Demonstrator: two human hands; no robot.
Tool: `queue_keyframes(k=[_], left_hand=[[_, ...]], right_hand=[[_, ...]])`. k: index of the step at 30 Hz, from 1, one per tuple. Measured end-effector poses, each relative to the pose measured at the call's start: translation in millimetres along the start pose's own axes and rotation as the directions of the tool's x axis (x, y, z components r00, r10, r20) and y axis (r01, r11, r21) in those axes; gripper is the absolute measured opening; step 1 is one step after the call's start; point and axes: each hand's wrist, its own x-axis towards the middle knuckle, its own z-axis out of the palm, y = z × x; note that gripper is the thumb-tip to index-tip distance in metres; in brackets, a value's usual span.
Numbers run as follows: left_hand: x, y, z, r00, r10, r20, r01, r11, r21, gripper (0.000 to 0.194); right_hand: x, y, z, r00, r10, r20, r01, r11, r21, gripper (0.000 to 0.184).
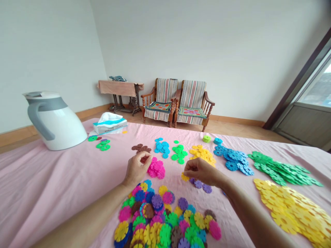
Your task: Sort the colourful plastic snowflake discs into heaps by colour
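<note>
My left hand point(137, 168) is closed in a pinch between the brown notched discs point(141, 148) and the pink notched discs point(156, 168). Whatever its fingertips hold, if anything, is hidden. A yellow notched disc point(184, 177) shows at the fingertips of my right hand point(200, 170), which is closed on it. Some purple discs point(198, 184) lie just below that hand, and a yellow pile point(203, 155) is behind it. Between my forearms spreads a mixed heap of colored discs point(165, 220). Light blue point(162, 148) and bright green discs point(179, 154) lie farther back.
Larger blue point(234, 158), green point(284, 168) and yellow discs point(292, 206) are piled at the right. A white-and-grey jug point(62, 125) and a tissue box point(111, 126) stand at the left on the pink cloth point(64, 179). Two wooden armchairs point(192, 100) are beyond the table.
</note>
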Motion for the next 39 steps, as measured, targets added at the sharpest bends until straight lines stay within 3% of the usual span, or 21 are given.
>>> queue_keyframes(k=[4,8,10,11,12,14,15,16,17,22,25,27,29,31,33,35,37,39], left_hand=[[0.4,0.8,-0.8,1.0,-0.001,-0.001,0.001,1.0,0.002,0.018],[0.6,-1.1,0.0,1.0,0.003,-0.004,-0.003,1.0,-0.005,0.018],[0.5,-1.9,0.5,1.0,0.002,-0.006,-0.002,1.0,-0.008,0.017],[0.4,-1.9,0.7,1.0,0.002,-0.005,-0.002,1.0,-0.008,0.017],[0.4,-1.8,0.8,1.0,0.0,-0.003,0.0,1.0,-0.006,0.017],[0.2,-0.8,0.5,1.0,-0.005,0.001,0.005,1.0,-0.001,0.017],[0.0,-0.2,0.3,1.0,-0.008,0.004,0.008,1.0,0.001,0.017],[-0.1,0.4,0.0,1.0,-0.011,0.005,0.011,1.0,0.002,0.017],[-0.3,0.8,-0.3,1.0,-0.012,0.006,0.012,1.0,0.003,0.017],[-0.7,2.6,-1.3,1.0,0.021,-0.022,-0.021,1.0,-0.006,0.018],[-1.3,12.9,-6.3,0.998,0.05,-0.025,-0.05,0.998,-0.025,0.019],[-4.3,27.5,-16.3,0.993,0.101,0.066,-0.099,0.994,-0.037,0.021],[-12.0,45.9,-33.2,0.942,0.195,0.272,-0.191,0.981,-0.042,0.024],[-25.6,62.9,-55.2,0.803,0.293,0.518,-0.31,0.949,-0.056,0.033],[-44.6,73.4,-77.6,0.674,0.311,0.67,-0.397,0.917,-0.027,0.063],[-66.5,74.7,-94.9,0.595,0.268,0.758,-0.468,0.882,0.056,0.083],[-88.0,69.0,-103.3,0.574,0.231,0.786,-0.522,0.842,0.134,0.088],[-106.0,61.2,-102.6,0.601,0.222,0.768,-0.548,0.814,0.193,0.096]], right_hand=[[-0.5,13.7,-13.7,0.962,0.059,-0.268,-0.121,0.967,-0.224,0.016],[-1.9,25.2,-24.7,0.819,0.173,-0.548,-0.406,0.849,-0.338,0.015],[-3.8,21.3,-25.7,0.777,0.173,-0.605,-0.467,0.803,-0.37,0.016],[-5.2,16.1,-24.9,0.803,0.154,-0.575,-0.437,0.809,-0.393,0.016],[-7.0,8.7,-23.5,0.861,0.122,-0.494,-0.355,0.839,-0.412,0.017],[-12.0,-11.1,-18.4,0.983,0.039,-0.181,-0.103,0.928,-0.358,0.013],[-15.4,-22.7,-14.7,1.0,-0.01,0.014,0.013,0.964,-0.267,0.01],[-19.2,-34.9,-10.1,0.985,-0.064,0.162,0.094,0.978,-0.185,0.012],[-23.5,-47.1,-4.6,0.967,-0.118,0.226,0.152,0.979,-0.138,0.018],[-47.3,-93.1,34.9,0.958,-0.277,0.072,0.286,0.937,-0.198,0.029],[-59.3,-99.6,54.3,0.917,-0.378,0.126,0.398,0.877,-0.27,0.037],[-67.1,-96.0,57.8,0.916,-0.382,0.124,0.401,0.865,-0.302,0.042],[-76.1,-86.4,54.1,0.928,-0.368,0.065,0.367,0.868,-0.335,0.044],[-86.4,-70.0,48.2,0.928,-0.373,-0.018,0.339,0.861,-0.379,0.048],[-97.2,-46.6,45.6,0.915,-0.396,-0.076,0.325,0.835,-0.444,0.058],[-107.3,-19.7,49.1,0.895,-0.434,-0.102,0.335,0.805,-0.49,0.073],[-116.2,4.4,56.9,0.907,-0.412,-0.091,0.311,0.798,-0.516,0.085],[-123.1,19.6,65.4,0.916,-0.388,-0.107,0.274,0.797,-0.538,0.081]])
